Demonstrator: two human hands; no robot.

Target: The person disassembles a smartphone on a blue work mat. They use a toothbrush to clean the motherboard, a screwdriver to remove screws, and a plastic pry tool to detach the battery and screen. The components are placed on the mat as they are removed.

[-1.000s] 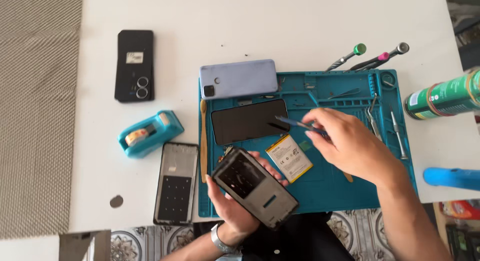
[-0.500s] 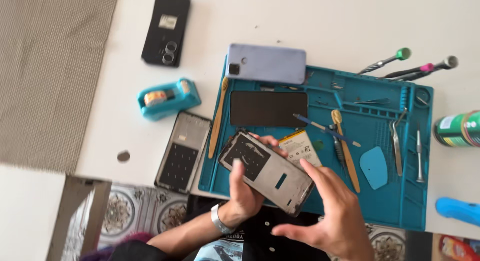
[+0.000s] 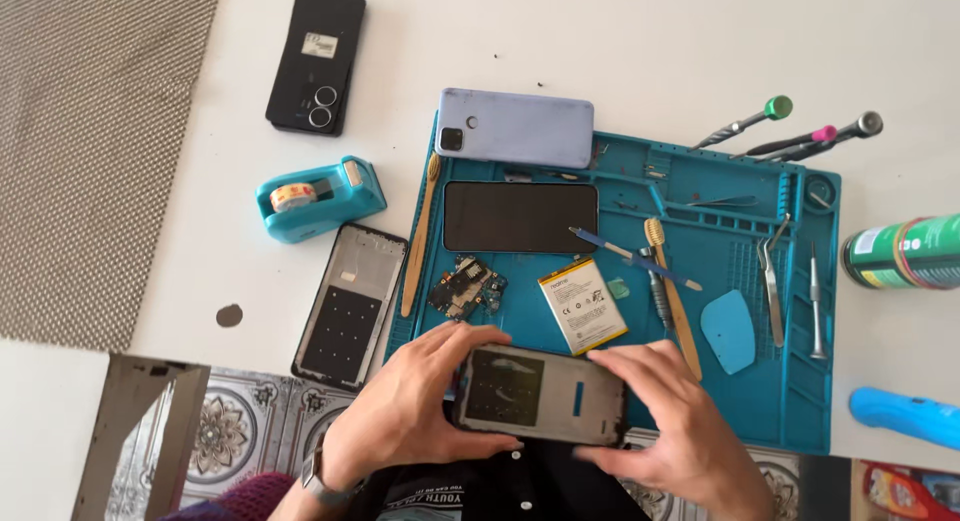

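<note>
A dark phone frame point(image 3: 540, 393) lies level between my two hands at the near edge of the blue work mat point(image 3: 800, 401). My left hand point(image 3: 405, 406) grips its left end, and my right hand point(image 3: 670, 426) grips its right end. Just beyond the frame lie a small circuit board point(image 3: 467, 287) and a white phone battery point(image 3: 582, 306). Farther back on the mat a black screen panel point(image 3: 520, 217) lies flat, with a lilac phone back cover point(image 3: 516, 128) behind it.
On the mat lie a blue spudger point(image 3: 630, 257), a bamboo brush point(image 3: 672, 293), a blue pick point(image 3: 727, 331) and tweezers point(image 3: 768, 281). A second phone frame point(image 3: 350, 306), tape dispenser point(image 3: 320, 197) and black phone point(image 3: 316, 61) lie left. Screwdrivers point(image 3: 790, 139), a green can point(image 3: 905, 253).
My right hand has put down the blue spudger and come back to the phone frame. The frame has turned from tilted to level, held now by both hands.
</note>
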